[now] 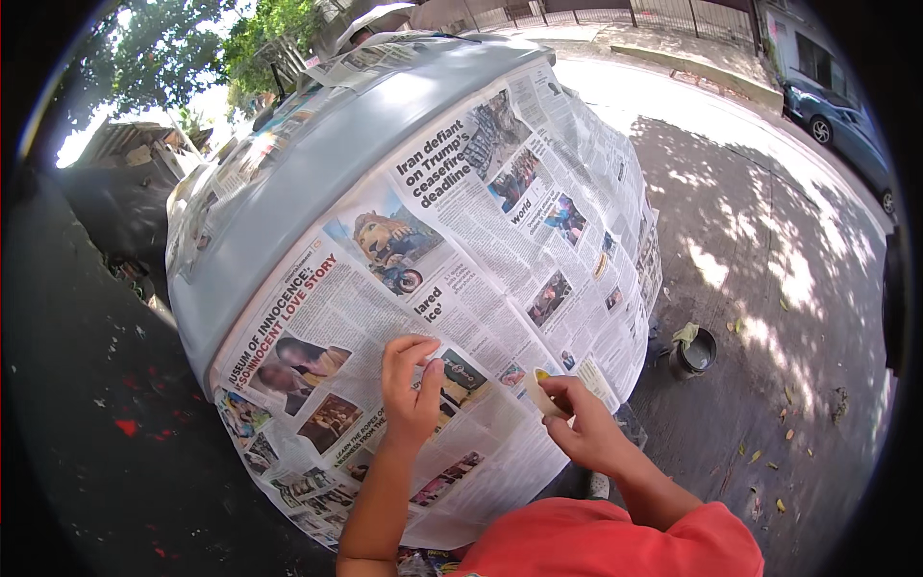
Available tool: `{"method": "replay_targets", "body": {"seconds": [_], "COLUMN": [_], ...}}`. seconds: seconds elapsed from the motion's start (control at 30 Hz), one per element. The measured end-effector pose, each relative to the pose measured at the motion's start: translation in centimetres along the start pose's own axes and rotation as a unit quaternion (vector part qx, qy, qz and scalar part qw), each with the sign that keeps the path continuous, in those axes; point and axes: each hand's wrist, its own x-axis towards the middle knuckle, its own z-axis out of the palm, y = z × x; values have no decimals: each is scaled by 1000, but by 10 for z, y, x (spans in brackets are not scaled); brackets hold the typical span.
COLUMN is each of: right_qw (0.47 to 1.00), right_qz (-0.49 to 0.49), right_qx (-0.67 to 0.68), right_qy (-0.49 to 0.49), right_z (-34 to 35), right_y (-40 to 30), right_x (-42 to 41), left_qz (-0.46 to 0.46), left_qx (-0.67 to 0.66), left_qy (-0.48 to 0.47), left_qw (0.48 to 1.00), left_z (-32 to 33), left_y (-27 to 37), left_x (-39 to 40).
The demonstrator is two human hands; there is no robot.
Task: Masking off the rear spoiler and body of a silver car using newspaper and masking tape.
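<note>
Sheets of newspaper (476, 303) cover the side of a grey vehicle body (303, 209) in front of me. Over the lower sheets, my left hand (412, 393) is raised with curled fingers. A small gap shows between its thumb and fingertips, and I see nothing in it. My right hand (588, 425) grips a roll of masking tape (537, 393) by its edge, just in front of the paper. A bare grey band of the body runs above the newspaper edge. More newspaper (241, 169) lies on the far side of that band.
A dark bucket (694, 353) with a pale cloth (685, 334) on its rim stands on the pavement at right. A blue car (836, 133) is parked farther off. Dark, paint-spotted ground (122, 404) lies at left. Part of a person (360, 36) shows beyond the vehicle.
</note>
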Motion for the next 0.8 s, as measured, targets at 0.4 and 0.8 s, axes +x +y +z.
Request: {"method": "replay_targets", "body": {"seconds": [0.4,0.8], "right_qw": [957,965], "right_qz": [-247,-221], "right_qx": [-141,-131], "right_qy": [-61,-55], "right_z": [37,61], "right_y": [-28,-16], "right_x": [11,1], "left_qz": [-86,-134], "left_qx": [-126,-117], "left_qy": [-76,-84], "left_qw": [985,980], "left_z": [-11,-9], "left_y": [58,46], "left_x": [-40,-74]}}
